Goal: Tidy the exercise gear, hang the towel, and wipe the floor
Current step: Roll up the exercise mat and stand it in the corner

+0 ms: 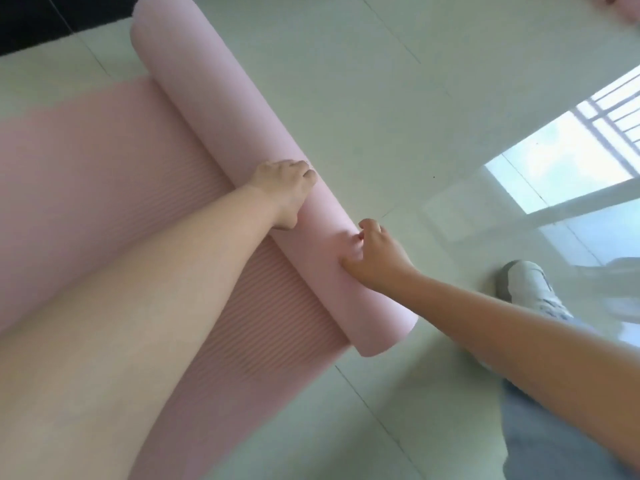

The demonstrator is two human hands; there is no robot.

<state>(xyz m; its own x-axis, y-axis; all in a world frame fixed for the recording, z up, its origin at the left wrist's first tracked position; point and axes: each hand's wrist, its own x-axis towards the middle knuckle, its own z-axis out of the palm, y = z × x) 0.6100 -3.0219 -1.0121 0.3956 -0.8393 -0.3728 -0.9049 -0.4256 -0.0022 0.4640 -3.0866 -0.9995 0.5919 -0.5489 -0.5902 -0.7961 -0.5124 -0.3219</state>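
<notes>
Mat roll (221,109) roughly half wound, my left hand (284,192) and right hand (377,261) both curled on it (flat stretch left); towel, floor-wipe probably untouched.

Pale pink yoga mat (221,140) — fine ribbed stripes on its flat part; glossy pale grey-green floor tiles (346,81); white sneaker (530,289).

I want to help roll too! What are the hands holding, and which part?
Both hands hold the rolled part of the pink exercise mat: the left hand is curled over its top, and the right hand grips it nearer the close end.
</notes>
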